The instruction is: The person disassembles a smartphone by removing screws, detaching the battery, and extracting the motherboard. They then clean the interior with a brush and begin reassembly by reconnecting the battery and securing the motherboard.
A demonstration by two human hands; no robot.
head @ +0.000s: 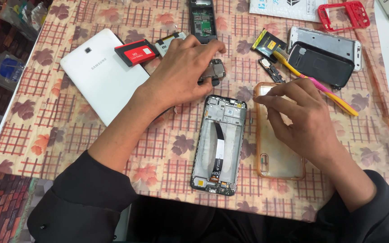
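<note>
Dark small circuit board (214, 71) pinched in left hand (183, 72) grip, lifted just above opened black phone frame (219, 144) on worktop. Right hand (300, 114) grip pinched, contents too small to tell. Looks like mid-teardown; next move needs careful placing.

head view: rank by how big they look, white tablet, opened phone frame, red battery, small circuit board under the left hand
1. white tablet
2. opened phone frame
3. red battery
4. small circuit board, partly hidden by the left hand, so its rank against the battery is unsure
</note>
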